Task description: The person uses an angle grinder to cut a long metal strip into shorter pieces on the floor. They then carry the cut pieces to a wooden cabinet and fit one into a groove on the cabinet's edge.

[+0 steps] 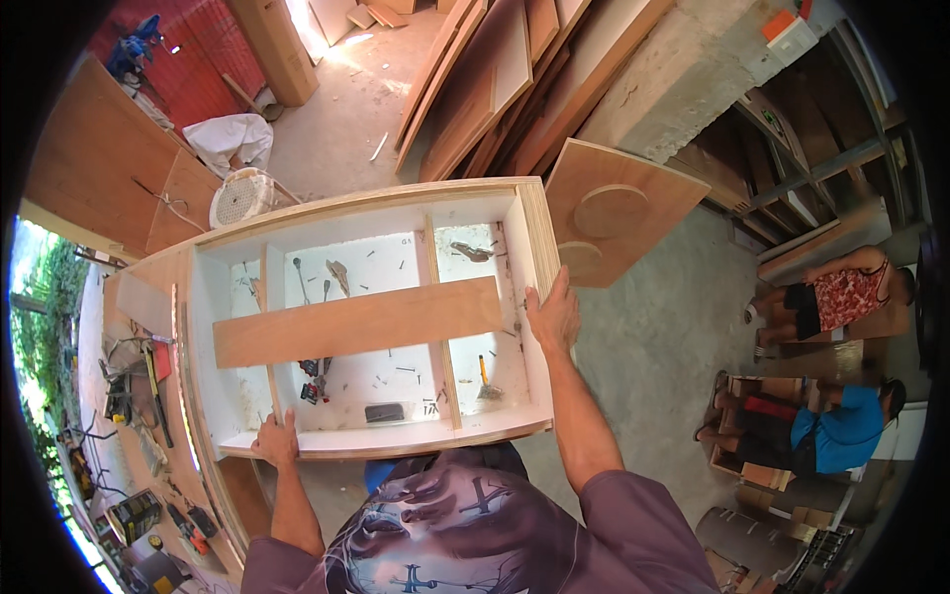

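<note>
A shallow wooden cabinet box (539,247) with white inner faces and two dividers lies in front of me, open side up. My left hand (275,441) is closed over its near edge, left of the middle. On the right side panel, my right hand (554,312) grips the edge with the thumb over the top. A brown plywood strip (356,322) rests across the dividers. Inside the box lie a black-and-red power tool (315,381), a putty knife with a yellow handle (485,378), a dark block (385,412) and several loose screws.
A workbench (188,475) with a hammer (158,396) and drills runs along the left. Beyond the box are a white stool (242,198) and leaning boards (485,89). A plywood panel (623,213) stands at the far right. Two people (841,436) are on the right.
</note>
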A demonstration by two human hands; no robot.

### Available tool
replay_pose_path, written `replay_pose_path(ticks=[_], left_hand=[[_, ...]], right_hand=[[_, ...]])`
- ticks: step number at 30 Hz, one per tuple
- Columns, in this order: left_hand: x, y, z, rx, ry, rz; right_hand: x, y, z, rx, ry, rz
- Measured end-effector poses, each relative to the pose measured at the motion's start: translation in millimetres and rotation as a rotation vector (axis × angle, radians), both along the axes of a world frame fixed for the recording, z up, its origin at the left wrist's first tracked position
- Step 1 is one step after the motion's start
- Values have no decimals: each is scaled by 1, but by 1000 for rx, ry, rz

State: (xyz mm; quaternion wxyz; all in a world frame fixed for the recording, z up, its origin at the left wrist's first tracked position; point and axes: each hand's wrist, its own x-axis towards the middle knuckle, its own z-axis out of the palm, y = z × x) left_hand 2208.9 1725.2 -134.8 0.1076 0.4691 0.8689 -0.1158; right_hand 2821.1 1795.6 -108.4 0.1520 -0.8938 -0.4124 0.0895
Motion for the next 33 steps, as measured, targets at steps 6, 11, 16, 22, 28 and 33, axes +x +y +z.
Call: replay_pose_path(ticks=[6,11,16,22,28,33], left_hand=[[-7,-3,-5,12,-72,43],[-21,-11,-20,99,-32,25],[-15,-11,-19,96,-2,42],[-7,-4,-3,72,-35,79],[-13,-13,-14,157,1,41],[-26,-18,-26,204,-74,65]], right_hand=[[1,3,-5,-84,47,-62],[5,6,-26,-16,-52,28],[3,6,-18,-65,-5,-1],[7,3,-28,42,-109,85],[16,0,-48,19,-89,79],[10,-2,-44,4,-133,15]])
